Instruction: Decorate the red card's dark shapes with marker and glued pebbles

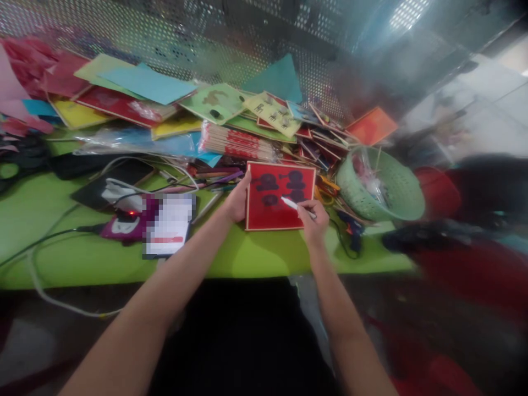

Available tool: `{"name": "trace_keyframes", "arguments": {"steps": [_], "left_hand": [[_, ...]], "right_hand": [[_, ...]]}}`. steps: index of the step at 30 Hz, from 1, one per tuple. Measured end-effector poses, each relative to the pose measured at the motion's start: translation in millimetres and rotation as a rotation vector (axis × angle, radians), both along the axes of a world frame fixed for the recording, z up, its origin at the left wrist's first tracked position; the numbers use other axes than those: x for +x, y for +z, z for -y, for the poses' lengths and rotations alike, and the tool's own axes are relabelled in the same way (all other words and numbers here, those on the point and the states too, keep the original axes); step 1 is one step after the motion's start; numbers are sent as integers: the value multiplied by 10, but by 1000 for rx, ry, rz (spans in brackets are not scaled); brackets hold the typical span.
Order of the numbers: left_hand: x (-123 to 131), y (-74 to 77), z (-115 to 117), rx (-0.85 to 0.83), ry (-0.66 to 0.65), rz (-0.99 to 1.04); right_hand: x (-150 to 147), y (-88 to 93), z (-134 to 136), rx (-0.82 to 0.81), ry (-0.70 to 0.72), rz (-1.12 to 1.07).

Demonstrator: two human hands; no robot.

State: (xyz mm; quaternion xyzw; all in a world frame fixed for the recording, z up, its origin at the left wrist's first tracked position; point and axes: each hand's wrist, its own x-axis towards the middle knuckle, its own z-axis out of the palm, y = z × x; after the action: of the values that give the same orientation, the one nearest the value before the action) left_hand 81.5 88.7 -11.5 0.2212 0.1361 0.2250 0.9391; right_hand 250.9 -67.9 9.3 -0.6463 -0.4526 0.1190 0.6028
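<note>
A red card (275,215) with dark printed shapes lies on the green table (82,258) in front of me. My left hand (238,202) grips the card's left edge, fingers closed on it. My right hand (314,218) is closed round a white pen-like tool (292,203), its tip resting on the card near the dark shapes.
A green plastic basket (406,193) stands right of the card. Stacks of coloured cards (272,113) and paper sheets (146,82) crowd the back of the table. Cables, a dark device (117,181) and a purple object (124,225) lie at the left. A glue gun (352,228) sits near my right hand.
</note>
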Motion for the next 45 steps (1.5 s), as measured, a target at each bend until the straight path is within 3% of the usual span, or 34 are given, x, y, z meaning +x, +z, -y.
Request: {"name": "trace_keyframes", "arguments": {"steps": [11, 34, 45], "left_hand": [[-15, -26, -13, 1, 9, -21], [-8, 49, 18, 0, 4, -31], [4, -68, -25, -26, 56, -125]], "right_hand": [[-2, 14, -14, -94, 34, 67], [0, -1, -11, -88, 33, 85], [137, -97, -39, 83, -60, -205]]}}
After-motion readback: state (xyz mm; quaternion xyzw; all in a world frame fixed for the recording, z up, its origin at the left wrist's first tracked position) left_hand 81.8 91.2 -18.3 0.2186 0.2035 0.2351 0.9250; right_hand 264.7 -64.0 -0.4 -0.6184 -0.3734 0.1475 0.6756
